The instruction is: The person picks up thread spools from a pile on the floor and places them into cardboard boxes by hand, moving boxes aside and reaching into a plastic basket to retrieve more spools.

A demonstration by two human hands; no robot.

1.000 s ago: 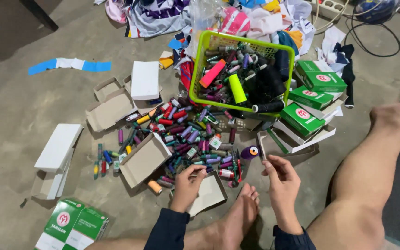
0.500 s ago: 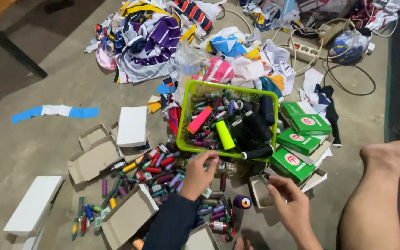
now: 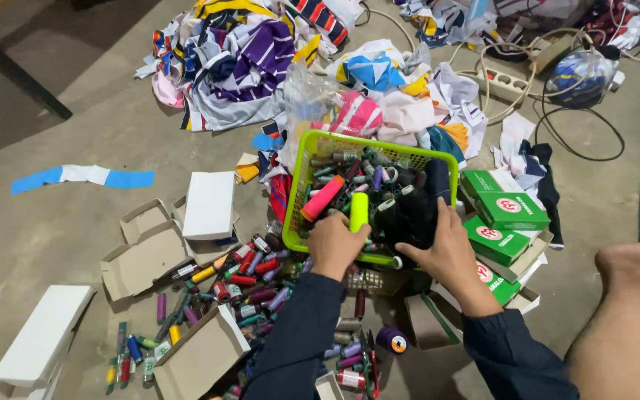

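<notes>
My left hand [image 3: 337, 244] pinches a lime-yellow thread spool [image 3: 358, 211] at the near rim of the lime-green plastic basket [image 3: 295, 185], already heaped with spools. My right hand [image 3: 444, 252] lies spread on the dark spools inside. Many coloured thread spools [image 3: 253, 281] still litter the floor; sorting looks roughly half done.

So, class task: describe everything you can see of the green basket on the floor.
The green basket is lime plastic with lattice walls, rectangular, upright on the concrete floor. It is heaped with thread spools in many colours. The left hand and right hand reach over its near rim. Green boxes sit to one side, fabric scraps behind.
</notes>
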